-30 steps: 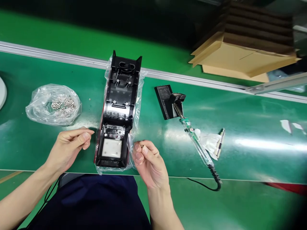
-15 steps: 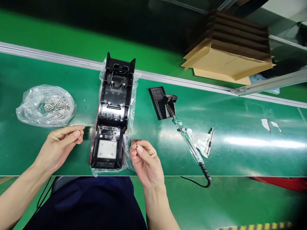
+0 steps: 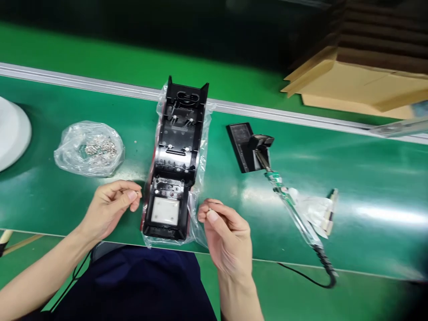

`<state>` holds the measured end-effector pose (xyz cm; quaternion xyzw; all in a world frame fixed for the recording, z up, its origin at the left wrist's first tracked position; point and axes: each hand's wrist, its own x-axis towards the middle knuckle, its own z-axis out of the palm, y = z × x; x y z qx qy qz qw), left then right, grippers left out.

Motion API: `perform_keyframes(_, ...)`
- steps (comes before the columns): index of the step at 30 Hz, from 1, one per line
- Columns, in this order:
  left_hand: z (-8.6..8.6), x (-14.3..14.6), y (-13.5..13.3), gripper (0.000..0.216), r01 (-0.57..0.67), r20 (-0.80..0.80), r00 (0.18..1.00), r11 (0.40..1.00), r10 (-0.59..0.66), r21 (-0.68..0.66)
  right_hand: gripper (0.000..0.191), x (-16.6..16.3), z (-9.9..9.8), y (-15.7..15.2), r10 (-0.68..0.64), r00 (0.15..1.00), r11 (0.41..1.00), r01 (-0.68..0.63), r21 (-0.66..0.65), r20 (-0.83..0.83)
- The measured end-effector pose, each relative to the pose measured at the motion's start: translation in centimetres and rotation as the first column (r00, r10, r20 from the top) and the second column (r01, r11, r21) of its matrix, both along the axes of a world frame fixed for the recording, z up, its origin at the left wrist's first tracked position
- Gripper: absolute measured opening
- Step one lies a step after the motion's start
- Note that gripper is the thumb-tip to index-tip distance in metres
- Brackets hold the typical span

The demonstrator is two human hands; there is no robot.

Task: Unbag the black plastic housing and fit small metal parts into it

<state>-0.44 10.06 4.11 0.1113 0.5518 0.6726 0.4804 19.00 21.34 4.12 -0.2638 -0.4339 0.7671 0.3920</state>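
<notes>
A long black plastic housing (image 3: pixel 179 129) lies open side up on clear plastic film (image 3: pixel 203 151). Its near section has a white square panel (image 3: pixel 165 211). On its left, my left hand (image 3: pixel 115 206) is closed in a pinch on a tiny metallic piece, too small to name. To the right of the housing, my right hand (image 3: pixel 229 232) pinches another tiny light piece between thumb and fingers. A clear plastic bag (image 3: pixel 70 149) of many small metal parts (image 3: pixel 102 149) lies beyond my left hand. One loose small part (image 3: pixel 135 141) sits between bag and housing.
A soldering iron (image 3: pixel 290 203) rests in a black stand (image 3: pixel 247 145) on the right, its cord hanging over the table edge. Beside it lie crumpled white material (image 3: pixel 312 211) and a pen (image 3: pixel 331 209). Cardboard (image 3: pixel 364 80) is stacked at back right; a white round object (image 3: pixel 13 133) stands far left.
The view has swung left, so everything appears further right and the white round object has come into sight. Both hands keep their pinches; my left hand is somewhat closer to the housing.
</notes>
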Motion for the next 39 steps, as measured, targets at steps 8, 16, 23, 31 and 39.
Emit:
perform_keyframes(8,0.2,0.3,0.5,0.01,0.053,0.231,0.969,0.988,-0.086,0.146,0.014,-0.5,-0.4,0.0,0.079,0.997,0.992,-0.079,0.102,0.003)
perform_keyframes(16,0.1,0.2,0.5,0.008,0.077,0.314,0.942,0.986,-0.12,0.146,0.02,-0.5,0.2,0.0,0.072,0.994,0.981,-0.085,0.174,0.077)
perform_keyframes(23,-0.2,-0.3,0.1,0.006,0.047,0.09,0.994,0.995,-0.055,0.085,0.029,-0.1,0.0,-0.5,-0.012,0.993,0.98,-0.012,0.2,0.118)
perform_keyframes(31,-0.5,-0.3,-0.4,0.009,0.005,-0.205,0.979,1.0,-0.003,0.011,0.027,0.4,0.5,-0.4,-0.064,0.971,0.961,-0.003,0.276,0.232)
perform_keyframes(39,-0.4,0.5,-0.1,0.006,0.074,-0.558,0.827,0.997,-0.068,-0.011,0.016,0.0,0.7,0.1,-0.052,0.93,0.905,-0.11,0.41,0.365)
